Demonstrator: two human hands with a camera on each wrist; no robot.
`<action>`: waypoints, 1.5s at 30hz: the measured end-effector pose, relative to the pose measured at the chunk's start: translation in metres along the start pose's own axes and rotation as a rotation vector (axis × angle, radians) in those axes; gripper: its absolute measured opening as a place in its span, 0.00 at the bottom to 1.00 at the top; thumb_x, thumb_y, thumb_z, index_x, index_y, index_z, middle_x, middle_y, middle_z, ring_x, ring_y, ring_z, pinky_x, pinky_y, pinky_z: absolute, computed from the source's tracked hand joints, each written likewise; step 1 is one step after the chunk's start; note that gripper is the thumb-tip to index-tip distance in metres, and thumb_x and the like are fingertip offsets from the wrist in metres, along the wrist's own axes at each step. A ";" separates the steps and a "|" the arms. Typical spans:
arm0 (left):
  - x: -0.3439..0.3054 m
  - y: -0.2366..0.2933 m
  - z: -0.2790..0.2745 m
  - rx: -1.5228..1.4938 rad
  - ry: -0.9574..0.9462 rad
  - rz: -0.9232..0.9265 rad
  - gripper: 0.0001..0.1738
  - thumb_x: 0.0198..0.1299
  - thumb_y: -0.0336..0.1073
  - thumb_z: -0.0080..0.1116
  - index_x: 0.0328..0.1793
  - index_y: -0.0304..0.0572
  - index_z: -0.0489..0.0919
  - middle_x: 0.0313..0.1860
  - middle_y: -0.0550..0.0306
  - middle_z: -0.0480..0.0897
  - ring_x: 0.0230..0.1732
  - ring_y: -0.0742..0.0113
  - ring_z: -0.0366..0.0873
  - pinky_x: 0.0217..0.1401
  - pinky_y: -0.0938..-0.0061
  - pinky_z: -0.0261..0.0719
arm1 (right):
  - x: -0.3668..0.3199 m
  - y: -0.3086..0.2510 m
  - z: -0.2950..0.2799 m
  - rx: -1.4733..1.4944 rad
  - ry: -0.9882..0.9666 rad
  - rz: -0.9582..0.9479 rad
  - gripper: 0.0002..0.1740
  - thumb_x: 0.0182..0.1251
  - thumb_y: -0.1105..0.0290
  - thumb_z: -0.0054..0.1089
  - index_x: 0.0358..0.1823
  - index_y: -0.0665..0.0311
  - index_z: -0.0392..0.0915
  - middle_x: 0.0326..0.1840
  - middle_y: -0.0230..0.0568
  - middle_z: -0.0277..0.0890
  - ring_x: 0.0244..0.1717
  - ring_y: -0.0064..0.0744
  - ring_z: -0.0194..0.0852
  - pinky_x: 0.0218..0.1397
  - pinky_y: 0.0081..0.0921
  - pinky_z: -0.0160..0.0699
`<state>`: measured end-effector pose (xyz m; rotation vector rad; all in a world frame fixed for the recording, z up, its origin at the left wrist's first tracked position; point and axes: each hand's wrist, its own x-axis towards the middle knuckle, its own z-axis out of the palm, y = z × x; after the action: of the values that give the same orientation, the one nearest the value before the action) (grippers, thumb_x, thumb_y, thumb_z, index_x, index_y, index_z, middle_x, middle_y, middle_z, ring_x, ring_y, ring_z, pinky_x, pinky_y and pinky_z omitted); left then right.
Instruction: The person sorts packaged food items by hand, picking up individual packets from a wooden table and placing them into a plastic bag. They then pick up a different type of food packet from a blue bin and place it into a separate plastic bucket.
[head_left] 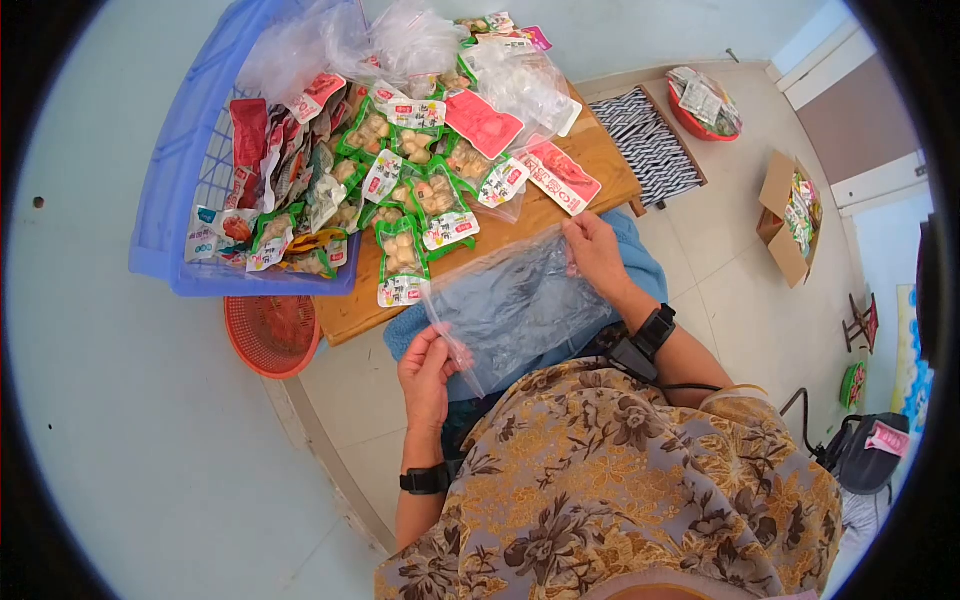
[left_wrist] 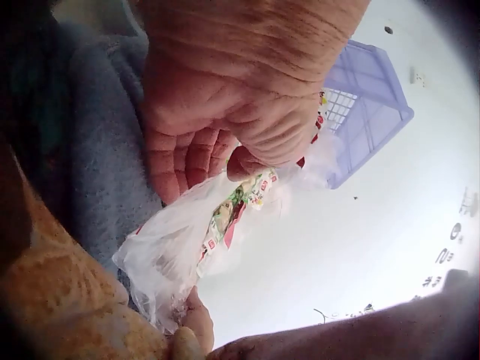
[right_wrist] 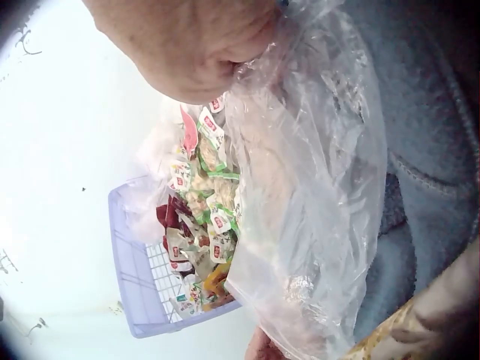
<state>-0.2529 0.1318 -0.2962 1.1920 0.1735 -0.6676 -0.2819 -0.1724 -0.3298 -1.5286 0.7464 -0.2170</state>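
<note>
A clear plastic bag [head_left: 520, 300] is stretched between both hands over a blue cloth [head_left: 640, 265] on the lap. My left hand [head_left: 425, 375] pinches one end of it between thumb and fingers. At the far end, my right hand [head_left: 597, 255] grips the bag near the table edge. The right wrist view shows the bag [right_wrist: 307, 187] wrinkled and hanging loosely from the hand. Just beyond the bag, green-edged snack packets [head_left: 400, 250] with pale round pieces inside lie heaped on the wooden table [head_left: 360, 310].
A blue-purple basket [head_left: 165, 220] full of packets overhangs the table's left side. More clear bags [head_left: 400, 40] are piled at the back, beside red packets [head_left: 480, 122]. A red basket [head_left: 272, 335] stands below left. On the floor at right are a cardboard box [head_left: 785, 220] and a red basin [head_left: 700, 120].
</note>
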 end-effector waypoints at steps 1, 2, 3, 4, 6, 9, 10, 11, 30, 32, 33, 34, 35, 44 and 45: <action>-0.001 0.001 0.001 0.000 0.000 0.000 0.14 0.72 0.31 0.53 0.59 0.34 0.78 0.38 0.56 0.84 0.37 0.67 0.83 0.41 0.70 0.86 | 0.000 0.000 0.000 0.000 0.000 0.000 0.12 0.77 0.65 0.52 0.37 0.66 0.72 0.18 0.30 0.68 0.14 0.18 0.64 0.15 0.19 0.67; -0.001 0.002 0.003 0.028 0.000 0.018 0.16 0.70 0.29 0.53 0.61 0.33 0.77 0.39 0.56 0.83 0.37 0.68 0.83 0.42 0.70 0.86 | 0.000 -0.001 0.001 0.001 0.003 -0.001 0.12 0.77 0.65 0.52 0.37 0.66 0.72 0.18 0.30 0.68 0.14 0.18 0.64 0.15 0.19 0.67; -0.002 0.002 0.003 0.057 0.001 0.033 0.18 0.68 0.27 0.53 0.64 0.33 0.75 0.40 0.56 0.83 0.38 0.69 0.83 0.42 0.71 0.85 | -0.001 -0.001 0.001 0.002 0.007 0.001 0.12 0.77 0.65 0.52 0.38 0.67 0.72 0.18 0.30 0.68 0.14 0.18 0.64 0.15 0.19 0.66; -0.003 0.002 0.004 0.057 0.002 0.034 0.18 0.68 0.27 0.53 0.64 0.33 0.75 0.40 0.56 0.83 0.38 0.69 0.83 0.42 0.71 0.85 | -0.001 -0.002 0.001 0.002 0.006 0.000 0.12 0.77 0.65 0.52 0.38 0.67 0.72 0.18 0.30 0.68 0.14 0.18 0.64 0.15 0.19 0.66; -0.003 0.002 0.004 0.125 -0.055 0.112 0.21 0.66 0.24 0.52 0.66 0.34 0.74 0.41 0.56 0.83 0.38 0.70 0.83 0.43 0.72 0.85 | -0.001 -0.005 0.002 0.033 0.035 0.008 0.13 0.74 0.67 0.54 0.34 0.70 0.73 0.17 0.34 0.71 0.14 0.22 0.68 0.15 0.25 0.68; -0.003 0.002 0.005 0.083 -0.020 0.050 0.21 0.67 0.25 0.53 0.66 0.35 0.74 0.40 0.56 0.83 0.38 0.71 0.82 0.43 0.74 0.84 | -0.001 -0.003 0.000 0.008 0.016 -0.002 0.13 0.74 0.67 0.54 0.34 0.70 0.73 0.18 0.34 0.71 0.14 0.22 0.68 0.16 0.25 0.69; -0.002 0.001 0.004 0.083 -0.020 0.051 0.21 0.67 0.25 0.53 0.66 0.35 0.74 0.40 0.56 0.83 0.38 0.71 0.82 0.43 0.74 0.84 | 0.000 -0.002 0.000 0.009 0.016 -0.003 0.13 0.74 0.67 0.54 0.34 0.70 0.73 0.18 0.34 0.71 0.14 0.22 0.68 0.16 0.25 0.69; -0.002 0.000 0.004 0.089 -0.018 0.052 0.19 0.68 0.26 0.54 0.65 0.35 0.75 0.39 0.57 0.83 0.37 0.71 0.82 0.42 0.74 0.84 | 0.000 -0.001 -0.001 -0.005 0.008 -0.006 0.13 0.76 0.65 0.53 0.35 0.67 0.72 0.18 0.32 0.70 0.14 0.20 0.66 0.15 0.22 0.67; -0.021 0.044 0.022 0.196 0.280 0.371 0.09 0.71 0.37 0.59 0.45 0.38 0.82 0.25 0.70 0.75 0.22 0.83 0.68 0.23 0.85 0.64 | -0.010 -0.024 0.017 0.075 0.023 -0.115 0.16 0.75 0.59 0.56 0.34 0.65 0.77 0.23 0.28 0.70 0.25 0.19 0.69 0.26 0.23 0.67; -0.025 0.047 0.020 0.158 0.313 0.395 0.09 0.72 0.37 0.59 0.45 0.38 0.82 0.24 0.70 0.74 0.22 0.84 0.67 0.23 0.85 0.63 | -0.012 -0.026 0.021 0.296 -0.112 -0.007 0.15 0.76 0.58 0.56 0.37 0.63 0.76 0.24 0.26 0.70 0.22 0.18 0.67 0.24 0.20 0.65; -0.026 0.048 0.020 0.117 0.343 0.412 0.09 0.72 0.38 0.59 0.45 0.39 0.82 0.24 0.71 0.73 0.21 0.84 0.66 0.22 0.85 0.62 | -0.014 -0.026 0.022 0.511 -0.245 0.108 0.14 0.77 0.57 0.55 0.40 0.61 0.76 0.25 0.23 0.70 0.18 0.17 0.65 0.22 0.17 0.63; -0.027 0.050 0.019 0.115 0.342 0.417 0.09 0.72 0.38 0.59 0.45 0.39 0.82 0.24 0.71 0.73 0.21 0.84 0.66 0.22 0.85 0.62 | -0.021 -0.036 0.024 0.510 -0.246 0.102 0.14 0.77 0.57 0.55 0.40 0.61 0.76 0.25 0.23 0.70 0.18 0.17 0.65 0.22 0.17 0.63; -0.029 0.053 0.018 0.074 0.349 0.428 0.09 0.72 0.38 0.58 0.45 0.40 0.82 0.23 0.71 0.73 0.21 0.84 0.66 0.21 0.85 0.61 | -0.032 -0.053 0.027 0.499 -0.303 0.249 0.13 0.75 0.59 0.58 0.41 0.62 0.76 0.26 0.25 0.72 0.20 0.18 0.69 0.23 0.17 0.66; -0.070 0.086 -0.001 0.179 0.574 0.549 0.09 0.72 0.37 0.56 0.43 0.40 0.82 0.22 0.74 0.72 0.18 0.87 0.62 0.19 0.87 0.55 | -0.047 -0.028 0.049 0.264 -0.752 0.168 0.09 0.68 0.68 0.66 0.38 0.66 0.76 0.23 0.30 0.74 0.17 0.19 0.71 0.18 0.19 0.69; -0.078 0.092 0.000 0.225 0.608 0.562 0.09 0.72 0.36 0.57 0.43 0.39 0.82 0.22 0.74 0.72 0.19 0.87 0.62 0.19 0.88 0.54 | -0.048 -0.031 0.055 0.191 -0.752 0.157 0.10 0.68 0.68 0.66 0.37 0.67 0.76 0.22 0.30 0.74 0.16 0.19 0.70 0.17 0.19 0.68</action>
<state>-0.2630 0.1812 -0.1871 1.5510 0.2603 0.1859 -0.2785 -0.1025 -0.2930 -1.2275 0.2287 0.3825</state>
